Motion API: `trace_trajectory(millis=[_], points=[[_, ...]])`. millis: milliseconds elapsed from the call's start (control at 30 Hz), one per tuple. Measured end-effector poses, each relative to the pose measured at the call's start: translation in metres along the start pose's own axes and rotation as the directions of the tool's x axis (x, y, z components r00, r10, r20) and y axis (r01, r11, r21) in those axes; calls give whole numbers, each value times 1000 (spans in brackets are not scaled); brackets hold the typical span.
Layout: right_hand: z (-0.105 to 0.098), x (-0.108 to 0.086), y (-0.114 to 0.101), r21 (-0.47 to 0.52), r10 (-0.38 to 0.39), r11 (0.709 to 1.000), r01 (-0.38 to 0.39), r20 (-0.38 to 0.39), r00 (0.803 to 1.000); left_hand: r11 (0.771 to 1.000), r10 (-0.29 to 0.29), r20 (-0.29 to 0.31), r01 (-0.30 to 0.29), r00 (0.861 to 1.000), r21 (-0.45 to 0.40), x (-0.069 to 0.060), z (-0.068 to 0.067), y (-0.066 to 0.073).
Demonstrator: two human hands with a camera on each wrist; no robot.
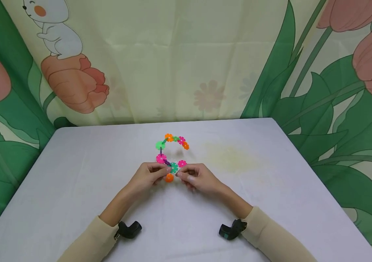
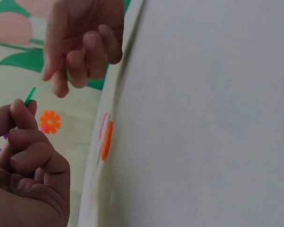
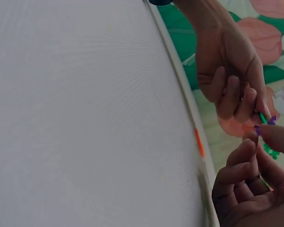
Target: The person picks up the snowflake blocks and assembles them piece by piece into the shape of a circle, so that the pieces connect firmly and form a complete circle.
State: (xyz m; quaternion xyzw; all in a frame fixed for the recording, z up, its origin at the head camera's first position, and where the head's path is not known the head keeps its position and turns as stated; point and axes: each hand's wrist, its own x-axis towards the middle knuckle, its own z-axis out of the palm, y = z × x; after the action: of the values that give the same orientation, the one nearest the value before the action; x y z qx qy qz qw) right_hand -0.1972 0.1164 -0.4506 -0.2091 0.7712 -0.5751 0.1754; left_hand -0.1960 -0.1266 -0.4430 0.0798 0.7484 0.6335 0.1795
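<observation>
A curved chain of notched plastic discs (image 1: 160, 145) in orange, green, pink and purple rises beyond my hands. My left hand (image 1: 150, 176) pinches the teal disc (image 1: 174, 167) at its near end between thumb and index finger; it shows edge-on as a green disc (image 2: 30, 96) in the left wrist view. Close beside it, my right hand (image 1: 202, 178) pinches a small purple disc (image 3: 258, 130), mostly hidden by the fingertips. A pink disc (image 1: 181, 163) shows just above the right fingertips. Between the hands, an orange disc (image 1: 169, 178) lies lower down.
White cloth covers the table (image 1: 271, 225). A printed curtain (image 1: 172, 72) hangs behind its far edge. Black wrist mounts (image 1: 130, 230) sit at both sleeve cuffs. In the left wrist view, an orange disc (image 2: 107, 141) appears edge-on on the cloth.
</observation>
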Motion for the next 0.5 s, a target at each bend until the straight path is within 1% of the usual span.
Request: trace_trajectory(millis=[133, 233, 300, 400, 433, 500], points=[[1, 7, 7, -110, 1, 994, -2, -15, 1000, 1000, -5, -37, 4, 999, -14, 1, -5, 1], [6, 13, 7, -253, -22, 967, 16, -22, 1000, 1000, -9, -45, 8, 999, -30, 1, -7, 2], [9, 17, 6, -354, -50, 934, 44, -7, 999, 999, -9, -45, 7, 999, -38, 1, -8, 2], [13, 24, 4, -507, -71, 859, 72, 20, 997, 999, -17, -47, 14, 999, -46, 1, -9, 3], [14, 26, 3, -549, -71, 832, 76, 29, 997, 999, -21, -48, 19, 999, -48, 1, -9, 3], [15, 28, 2, -601, -67, 795, 84, 51, 996, 998, -32, -54, 29, 998, -50, 1, -9, 4]])
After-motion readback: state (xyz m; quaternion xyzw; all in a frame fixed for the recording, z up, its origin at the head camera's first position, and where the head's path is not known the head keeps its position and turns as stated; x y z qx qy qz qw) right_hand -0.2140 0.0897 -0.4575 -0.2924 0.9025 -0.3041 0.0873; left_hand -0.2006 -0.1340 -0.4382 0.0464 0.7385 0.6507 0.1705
